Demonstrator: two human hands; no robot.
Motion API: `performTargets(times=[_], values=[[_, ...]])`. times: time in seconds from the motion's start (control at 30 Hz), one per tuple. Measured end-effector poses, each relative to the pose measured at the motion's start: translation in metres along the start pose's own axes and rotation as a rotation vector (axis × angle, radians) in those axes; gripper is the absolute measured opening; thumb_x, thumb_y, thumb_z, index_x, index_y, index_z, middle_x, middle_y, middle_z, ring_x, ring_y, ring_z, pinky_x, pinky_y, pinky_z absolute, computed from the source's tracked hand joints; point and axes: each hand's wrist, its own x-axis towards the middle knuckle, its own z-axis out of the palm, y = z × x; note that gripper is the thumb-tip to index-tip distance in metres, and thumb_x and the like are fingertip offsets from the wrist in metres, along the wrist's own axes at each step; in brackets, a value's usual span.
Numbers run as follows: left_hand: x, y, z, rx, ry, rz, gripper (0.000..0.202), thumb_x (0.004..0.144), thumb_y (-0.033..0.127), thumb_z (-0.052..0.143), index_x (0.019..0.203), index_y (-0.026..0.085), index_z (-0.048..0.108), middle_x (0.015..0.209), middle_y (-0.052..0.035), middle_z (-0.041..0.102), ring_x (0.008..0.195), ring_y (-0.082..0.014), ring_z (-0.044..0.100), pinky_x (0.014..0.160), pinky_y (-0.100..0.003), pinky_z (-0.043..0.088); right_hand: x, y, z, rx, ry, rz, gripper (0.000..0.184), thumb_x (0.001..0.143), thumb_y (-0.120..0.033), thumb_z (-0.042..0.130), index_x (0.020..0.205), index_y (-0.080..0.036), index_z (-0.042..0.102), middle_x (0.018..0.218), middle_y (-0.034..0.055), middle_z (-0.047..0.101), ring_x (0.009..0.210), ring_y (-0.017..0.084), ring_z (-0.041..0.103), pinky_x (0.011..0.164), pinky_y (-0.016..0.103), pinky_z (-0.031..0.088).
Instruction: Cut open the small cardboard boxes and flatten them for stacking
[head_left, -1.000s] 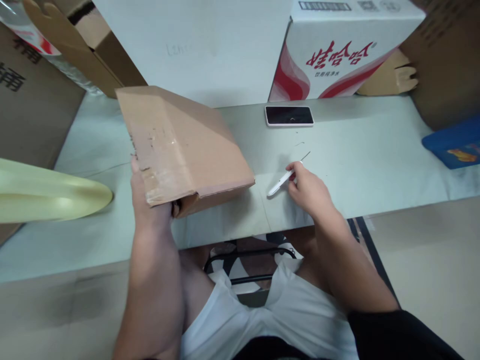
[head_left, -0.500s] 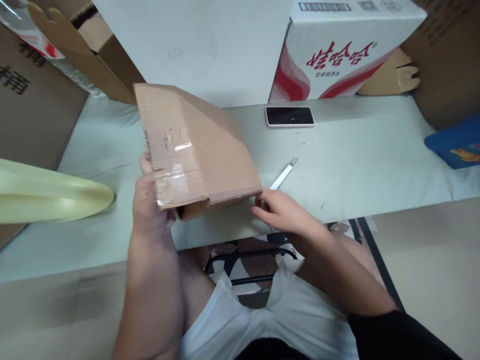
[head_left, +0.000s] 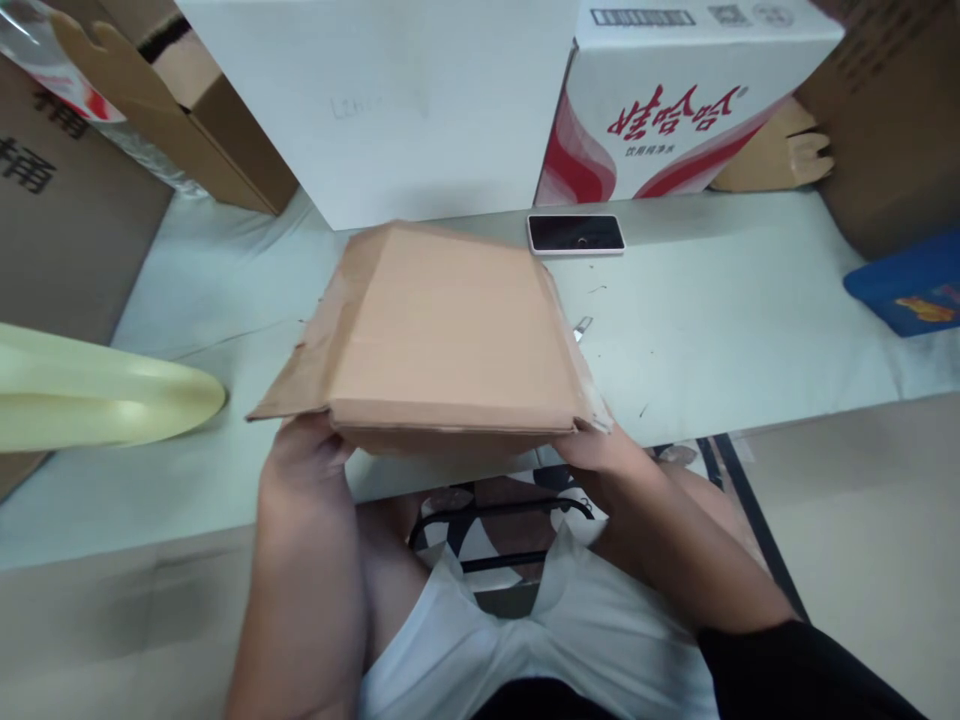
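Observation:
A brown cardboard box (head_left: 450, 330) lies with its broad face up over the near part of the pale table (head_left: 750, 330). My left hand (head_left: 304, 455) grips its near left corner, fingers tucked under the box. My right hand (head_left: 596, 455) holds the near right corner, fingers also under it. A loose flap sticks out on the box's left side. Only the tip of the utility knife (head_left: 582, 326) shows on the table past the box's right edge.
A phone (head_left: 576, 233) lies face up behind the box. A white and red carton (head_left: 675, 100) and a plain white box (head_left: 390, 100) stand at the back. Brown cartons flank both sides. A pale yellow tape roll (head_left: 97, 385) is left, a blue object (head_left: 907, 285) right.
My right hand left the knife on the table and took hold of the box. Both hands turned the box from tilted on its edge to lying broad face up, nearer me.

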Motion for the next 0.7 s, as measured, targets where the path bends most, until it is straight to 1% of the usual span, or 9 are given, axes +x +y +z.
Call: performTargets(times=[0.07,0.17,0.23,0.3,0.37,0.47,0.53,0.6,0.7], values=[[-0.002,-0.01,-0.009,-0.068,-0.075,-0.04,0.071,0.067,0.079,0.076,0.121,0.032,0.075,0.1,-0.0097,0.079,0.124,-0.0417,0.07,0.111,-0.062,0.059,-0.003,-0.001,0.001,0.013,0.014,0.023,0.034,0.088,-0.054,0.067,0.115,-0.034,0.072,0.1,0.0074,0.077,0.12,0.031,0.072,0.102,0.05,0.064],[0.0,-0.021,-0.018,-0.161,-0.26,-0.062,0.081,0.055,0.067,0.089,0.124,0.029,0.074,0.106,-0.011,0.079,0.121,-0.0418,0.071,0.107,-0.058,0.061,-0.009,-0.002,0.0,0.032,0.064,0.043,0.034,0.096,-0.055,0.054,0.117,-0.034,0.072,0.095,0.0065,0.076,0.117,0.03,0.073,0.098,0.05,0.064],[0.003,-0.022,-0.019,-0.159,-0.29,-0.016,0.087,0.049,0.063,0.094,0.125,0.026,0.073,0.108,-0.0115,0.078,0.121,-0.0418,0.071,0.109,-0.056,0.059,-0.012,-0.002,-0.002,0.048,0.082,0.044,0.036,0.098,-0.056,0.051,0.119,-0.034,0.071,0.095,0.006,0.076,0.115,0.03,0.073,0.098,0.05,0.063],[0.006,-0.019,-0.014,-0.16,-0.237,0.033,0.085,0.049,0.057,0.098,0.123,0.025,0.072,0.11,-0.0109,0.078,0.122,-0.0408,0.071,0.11,-0.054,0.058,-0.012,0.0,-0.005,0.067,0.089,0.028,0.04,0.097,-0.061,0.052,0.119,-0.033,0.07,0.096,0.0057,0.075,0.113,0.031,0.073,0.097,0.051,0.062],[0.01,-0.014,-0.006,-0.18,-0.174,0.071,0.079,0.051,0.051,0.099,0.121,0.025,0.072,0.112,-0.0095,0.078,0.12,-0.038,0.072,0.105,-0.048,0.061,-0.009,0.001,-0.006,0.091,0.117,-0.003,0.05,0.091,-0.07,0.056,0.12,-0.031,0.068,0.099,0.0065,0.074,0.113,0.032,0.073,0.098,0.052,0.061],[0.016,-0.011,0.002,-0.14,-0.094,0.097,0.074,0.055,0.052,0.1,0.118,0.024,0.073,0.115,-0.0085,0.078,0.115,-0.0329,0.073,0.102,-0.043,0.061,-0.002,0.0,-0.007,0.106,0.272,0.006,0.057,0.083,-0.07,0.067,0.122,-0.028,0.062,0.107,0.0079,0.071,0.109,0.03,0.071,0.098,0.048,0.059],[0.019,-0.013,0.005,-0.051,-0.027,0.127,0.079,0.049,0.055,0.103,0.115,0.022,0.073,0.115,-0.0088,0.078,0.116,-0.0328,0.072,0.108,-0.046,0.058,0.002,-0.004,-0.008,0.075,0.384,0.082,0.053,0.082,-0.061,0.072,0.12,-0.027,0.058,0.106,0.0069,0.069,0.101,0.025,0.069,0.09,0.043,0.059],[0.02,-0.015,0.007,0.047,0.038,0.144,0.079,0.045,0.052,0.105,0.109,0.021,0.072,0.113,-0.0083,0.077,0.115,-0.0325,0.071,0.11,-0.048,0.056,0.004,-0.009,-0.009,0.034,0.425,0.171,0.044,0.084,-0.053,0.073,0.114,-0.027,0.055,0.099,0.0038,0.067,0.087,0.02,0.064,0.076,0.036,0.057],[0.018,-0.013,0.01,0.15,0.074,0.108,0.062,0.051,0.048,0.103,0.1,0.025,0.072,0.1,-0.0052,0.075,0.096,-0.0264,0.073,0.09,-0.043,0.063,0.006,-0.011,-0.013,0.058,0.451,0.197,0.036,0.088,-0.056,0.068,0.104,-0.027,0.054,0.092,0.0016,0.065,0.078,0.017,0.06,0.069,0.032,0.052]])
